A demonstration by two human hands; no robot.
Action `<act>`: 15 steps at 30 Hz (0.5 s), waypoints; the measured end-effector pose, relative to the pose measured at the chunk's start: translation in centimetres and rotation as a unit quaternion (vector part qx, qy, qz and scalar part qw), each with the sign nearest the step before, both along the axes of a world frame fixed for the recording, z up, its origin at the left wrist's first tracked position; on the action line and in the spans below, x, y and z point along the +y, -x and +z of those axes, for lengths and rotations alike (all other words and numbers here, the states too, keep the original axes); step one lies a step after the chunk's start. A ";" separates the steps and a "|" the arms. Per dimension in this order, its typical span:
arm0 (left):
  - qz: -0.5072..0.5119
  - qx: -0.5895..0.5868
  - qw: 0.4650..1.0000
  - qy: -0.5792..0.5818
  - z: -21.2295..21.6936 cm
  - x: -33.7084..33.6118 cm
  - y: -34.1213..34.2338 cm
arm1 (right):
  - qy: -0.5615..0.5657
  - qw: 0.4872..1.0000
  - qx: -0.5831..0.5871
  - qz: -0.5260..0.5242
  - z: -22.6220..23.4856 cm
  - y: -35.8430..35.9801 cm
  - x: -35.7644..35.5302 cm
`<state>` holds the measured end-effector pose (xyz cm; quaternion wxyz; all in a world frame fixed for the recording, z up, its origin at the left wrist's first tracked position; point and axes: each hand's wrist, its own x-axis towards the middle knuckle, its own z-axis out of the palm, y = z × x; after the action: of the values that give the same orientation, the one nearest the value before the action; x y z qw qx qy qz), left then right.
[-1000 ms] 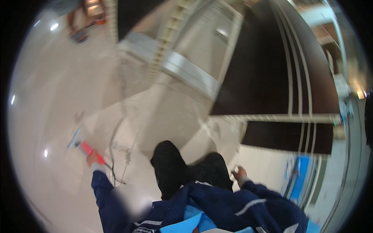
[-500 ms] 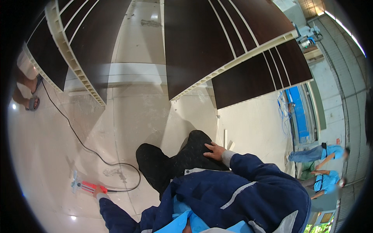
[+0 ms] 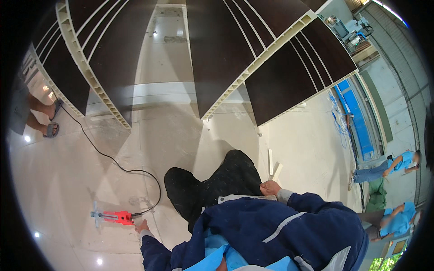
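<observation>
On the floor to the left lies a red corded power tool (image 3: 118,217) with a grey, cross-shaped front end. My left hand (image 3: 142,226) is just beside its cord end, fingers apart and holding nothing. A black cord (image 3: 108,156) loops from the tool toward the far left. My right hand (image 3: 270,187) rests against the outer side of my right thigh in black trousers (image 3: 236,174); its fingers are mostly hidden.
Tall dark brown panels (image 3: 226,54) with pale stripes and hollow cream edges stand ahead. Pale strips (image 3: 276,171) lie on the floor by my right knee. A sandalled person's feet (image 3: 50,122) show at far left. Two people in blue shirts (image 3: 400,221) are at far right, near a blue-fronted unit (image 3: 357,117).
My left hand has let go of the red power tool and moved slightly right of it. My right hand has slid from the top of my thigh to its outer side.
</observation>
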<state>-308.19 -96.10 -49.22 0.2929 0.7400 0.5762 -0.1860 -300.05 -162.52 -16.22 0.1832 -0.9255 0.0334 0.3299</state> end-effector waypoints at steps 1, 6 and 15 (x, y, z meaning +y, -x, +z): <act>-0.023 -0.016 0.999 0.024 0.2 0.4 0.3 | -0.045 0.997 -0.050 -0.035 -1.1 0.1 0.0; -0.137 0.003 0.984 0.112 1.7 2.7 1.1 | -0.108 0.982 -0.139 -0.067 -5.5 1.4 -1.2; -0.124 -0.004 0.990 0.074 7.8 -12.0 0.4 | -0.178 0.962 -0.184 -0.098 -7.9 -1.8 0.8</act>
<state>-308.60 -108.13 -41.40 0.3243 0.7826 0.4635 -0.2598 -298.24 -161.68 -24.13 0.3799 -0.9146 0.0306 0.1352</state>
